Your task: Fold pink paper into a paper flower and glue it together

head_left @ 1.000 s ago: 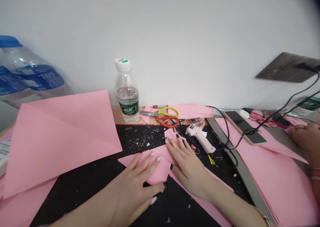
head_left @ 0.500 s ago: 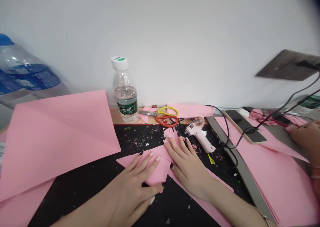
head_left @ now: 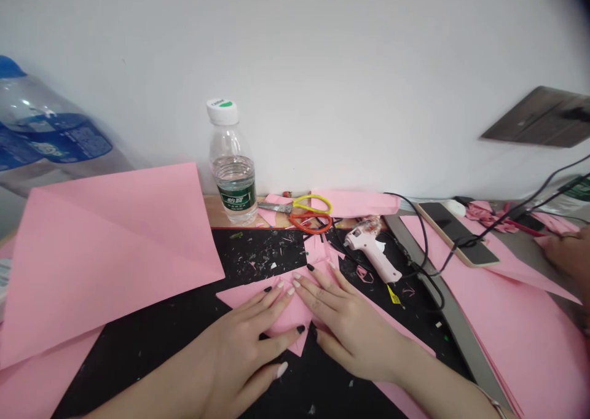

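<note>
A folded piece of pink paper [head_left: 295, 313] lies on the black work surface, its pointed lower end toward me. My left hand [head_left: 258, 333] rests on its left part, fingers stretched out and thumb apart. From the right, my right hand [head_left: 343, 314] presses flat on the paper with its fingers spread, the fingertips close to those of my left hand. Part of the paper is hidden under both hands. Another pink strip runs beneath my right hand and forearm.
A water bottle [head_left: 233, 167], scissors [head_left: 304, 210] and a pink glue gun [head_left: 375, 250] lie or stand beyond my hands. Large pink sheets [head_left: 115, 259] are at left, more at right with a phone [head_left: 456, 233], cables and another person's hand [head_left: 569, 253].
My right hand has moved left over the folded paper, its fingertips now nearer my left hand. My left hand has shifted slightly. The view has turned a little.
</note>
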A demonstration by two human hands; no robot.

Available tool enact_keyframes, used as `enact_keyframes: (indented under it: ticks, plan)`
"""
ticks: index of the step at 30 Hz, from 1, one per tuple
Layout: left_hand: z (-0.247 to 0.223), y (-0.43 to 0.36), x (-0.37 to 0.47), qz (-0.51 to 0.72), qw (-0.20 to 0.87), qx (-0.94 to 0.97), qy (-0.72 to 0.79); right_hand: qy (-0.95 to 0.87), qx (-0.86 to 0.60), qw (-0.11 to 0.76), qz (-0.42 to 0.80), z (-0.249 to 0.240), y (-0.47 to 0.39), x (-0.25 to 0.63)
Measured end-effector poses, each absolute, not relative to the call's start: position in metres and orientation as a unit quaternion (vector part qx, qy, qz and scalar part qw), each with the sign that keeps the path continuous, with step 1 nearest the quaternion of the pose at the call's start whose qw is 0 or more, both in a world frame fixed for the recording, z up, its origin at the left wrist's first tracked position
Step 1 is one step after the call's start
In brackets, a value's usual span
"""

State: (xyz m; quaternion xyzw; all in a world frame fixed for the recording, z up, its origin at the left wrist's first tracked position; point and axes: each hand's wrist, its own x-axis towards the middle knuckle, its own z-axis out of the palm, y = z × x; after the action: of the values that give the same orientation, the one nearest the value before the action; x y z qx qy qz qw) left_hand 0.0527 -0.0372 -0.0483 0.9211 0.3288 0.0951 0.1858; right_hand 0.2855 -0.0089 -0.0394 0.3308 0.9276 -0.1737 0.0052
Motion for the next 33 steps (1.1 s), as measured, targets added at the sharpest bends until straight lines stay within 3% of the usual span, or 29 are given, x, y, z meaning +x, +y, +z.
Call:
enact_keyframes:
  ticks: [14, 33]
  plan:
    - [-0.048, -0.027, 0.047, 0.037, 0.165, 0.920, 0.353, 0.930, 0.325, 0.024, -0.171, -0.036, -0.005, 0.287]
    - [-0.053, -0.026, 0.054, 0.124, 0.142, 0.890, 0.416, 0.924, 0.368, -0.030, -0.099, -0.037, -0.016, 0.296]
